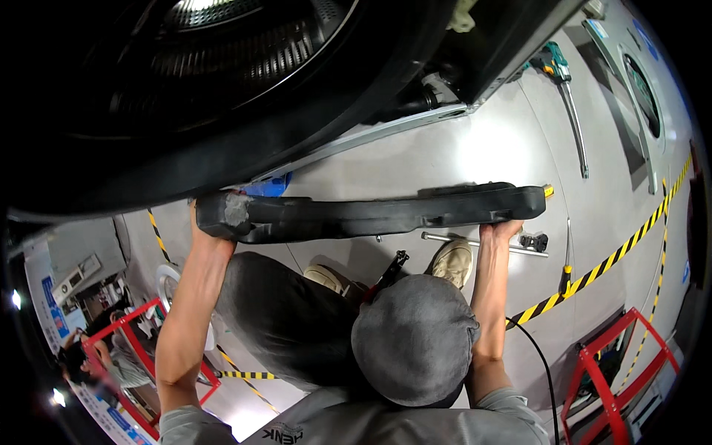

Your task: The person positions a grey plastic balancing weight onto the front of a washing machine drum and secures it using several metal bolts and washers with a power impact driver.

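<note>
I hold a long, thick black moulded block, with a grey patch on its left end, crosswise below the dark washing machine tub. My left hand grips the block's left end from underneath, its fingers mostly hidden. At the other end, my right hand supports the block from below with curled fingers. The tub's open drum shows at the top, above a metal frame rail. A blue object lies behind the block's left part, and a metal bar tool lies near my right foot.
A long-bitted power tool, yellow screwdriver and black cable lie rightward. A metal panel is at far right. Red stands flank me; yellow-black tape marks the floor. A co-worker is at far left.
</note>
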Tool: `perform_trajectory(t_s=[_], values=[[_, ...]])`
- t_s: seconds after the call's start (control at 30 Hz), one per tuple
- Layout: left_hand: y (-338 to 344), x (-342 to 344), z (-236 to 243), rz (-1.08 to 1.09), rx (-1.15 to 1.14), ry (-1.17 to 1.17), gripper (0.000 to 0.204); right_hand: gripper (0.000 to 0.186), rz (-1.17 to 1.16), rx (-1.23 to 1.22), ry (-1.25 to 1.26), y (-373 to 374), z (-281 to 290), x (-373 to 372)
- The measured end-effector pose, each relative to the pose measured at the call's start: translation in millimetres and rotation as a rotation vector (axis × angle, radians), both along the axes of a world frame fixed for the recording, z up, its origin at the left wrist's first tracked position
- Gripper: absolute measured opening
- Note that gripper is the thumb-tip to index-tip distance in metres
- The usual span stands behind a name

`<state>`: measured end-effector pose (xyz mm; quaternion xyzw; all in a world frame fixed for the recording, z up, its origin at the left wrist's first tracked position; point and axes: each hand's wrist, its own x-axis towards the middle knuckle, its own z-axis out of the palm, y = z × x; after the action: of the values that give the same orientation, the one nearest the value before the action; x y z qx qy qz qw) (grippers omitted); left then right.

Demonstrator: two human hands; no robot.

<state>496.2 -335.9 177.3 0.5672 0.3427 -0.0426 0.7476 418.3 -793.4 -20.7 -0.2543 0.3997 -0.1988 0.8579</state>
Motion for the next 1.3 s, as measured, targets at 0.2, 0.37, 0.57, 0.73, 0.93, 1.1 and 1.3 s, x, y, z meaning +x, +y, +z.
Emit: perform_trajectory(t_s=[0.2,0.37,0.57,0.73,0.93,1.1,1.3], values=[[-13.6,7.6,0.6,-0.001,0.046,0.03,0.024,0.036,-0.054,0.048,0.006,-7.3,-21.0,-3.5],[-14.5,9.2,-4.3,-0.004,0.027,0.025,0.03,0.038,-0.045,0.043,-0.018,-5.7,-26.2,-2.6],[-18.7,10.1,-4.0,0.003,-0.006,0.088,0.035,0.036,-0.089,0.042,0.002,-1.8,-33.2,-5.2],[-3.6,8.8,-13.4,0.013,-0.058,0.122,0.034,0.048,-0.053,-0.023,-0.02,-5.0,-42.4,-9.7],[26.7,0.6,-32.5,0.04,-0.151,0.147,0.03,0.041,-0.022,-0.058,-0.102,3.6,-44.6,-17.2],[35.1,-2.7,-43.0,0.047,-0.151,0.181,0.024,0.038,-0.015,-0.1,-0.122,9.5,-39.0,-18.2],[46.4,-17.5,-69.9,0.132,-0.24,0.221,0.026,0.04,0.022,-0.163,-0.133,10.3,-34.9,-20.2]])
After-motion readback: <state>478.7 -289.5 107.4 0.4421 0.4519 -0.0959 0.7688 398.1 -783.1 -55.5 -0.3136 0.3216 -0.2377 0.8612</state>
